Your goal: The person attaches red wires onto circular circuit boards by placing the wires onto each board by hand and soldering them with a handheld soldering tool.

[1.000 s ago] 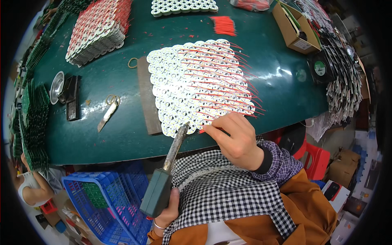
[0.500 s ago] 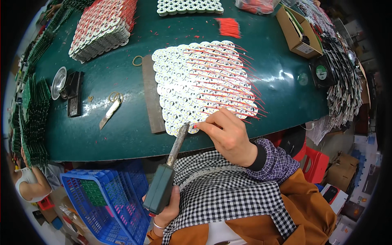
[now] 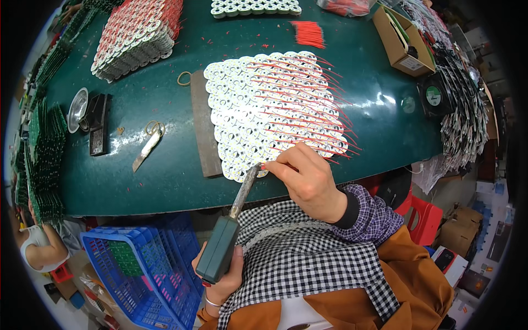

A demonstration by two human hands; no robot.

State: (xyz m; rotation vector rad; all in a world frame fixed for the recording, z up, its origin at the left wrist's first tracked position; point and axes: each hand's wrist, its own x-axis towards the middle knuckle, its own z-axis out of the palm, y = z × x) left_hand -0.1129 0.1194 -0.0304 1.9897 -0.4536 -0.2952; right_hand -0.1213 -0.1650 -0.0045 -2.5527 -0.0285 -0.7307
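Note:
My left hand (image 3: 225, 278) is wrapped round the dark green handle of a soldering iron (image 3: 218, 250). The iron's long metal barrel slants up to the near edge of a panel of round white LED boards (image 3: 234, 118). Right at its tip, the thumb and forefinger of my right hand (image 3: 308, 179) are pinched together over one of the nearest boards. A bit of red shows at these fingertips, seemingly a thin red wire mostly hidden by the hand. Rows of red wires (image 3: 308, 114) lie across the panel's right half, their ends sticking out past its edge.
A grey bar (image 3: 205, 132) lies under the panel's left side. Leftward are a knife (image 3: 147, 151) and a black stand (image 3: 99, 129) with a metal dish. Behind are stacked wired panels (image 3: 137, 36), a bundle of red wires (image 3: 308, 34) and a cardboard box (image 3: 404, 44). A blue crate (image 3: 137, 275) stands below the table.
The soldering iron and my left hand have shifted slightly right and up, bringing the tip against my right fingertips. My right hand has hardly moved.

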